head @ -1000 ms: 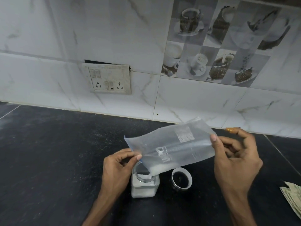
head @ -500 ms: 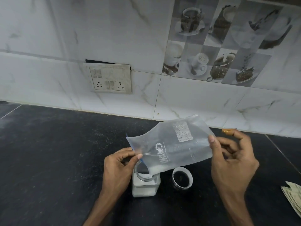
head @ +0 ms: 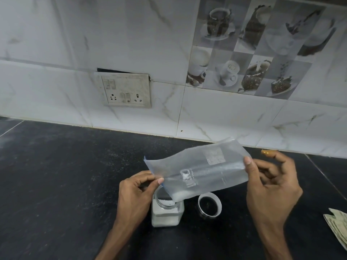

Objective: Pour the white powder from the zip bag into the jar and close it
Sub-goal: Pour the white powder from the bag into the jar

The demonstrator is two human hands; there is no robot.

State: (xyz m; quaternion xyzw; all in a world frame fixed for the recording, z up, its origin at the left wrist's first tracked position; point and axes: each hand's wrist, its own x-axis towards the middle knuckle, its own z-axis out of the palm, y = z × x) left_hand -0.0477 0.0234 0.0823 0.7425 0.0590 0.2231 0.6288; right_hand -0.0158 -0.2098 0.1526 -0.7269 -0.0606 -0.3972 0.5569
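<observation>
Nearest the camera, two bare forearms reach up onto the black stone counter (head: 56, 184). The left hand (head: 137, 192) pinches the low mouth corner of the clear zip bag (head: 199, 171) between thumb and forefinger, the other fingers curled in beside the glass jar (head: 166, 215). The right hand (head: 270, 186) holds the bag's raised far end, thumb pressed on the front face and fingers behind it, loosely spread. The bag slopes down from right to left, its lowest corner over the jar's open mouth, with white powder (head: 178, 195) gathered in that corner. The jar stands upright on the counter, its lower part filled with white powder. Just right of it the jar's lid (head: 210, 204) lies on the counter, rim up. At the right edge lie some folded banknotes (head: 338, 226). Behind, on the marble-tiled wall, sits a switch and socket plate (head: 123, 91), with a tile panel of coffee cups (head: 249, 53) further right.
</observation>
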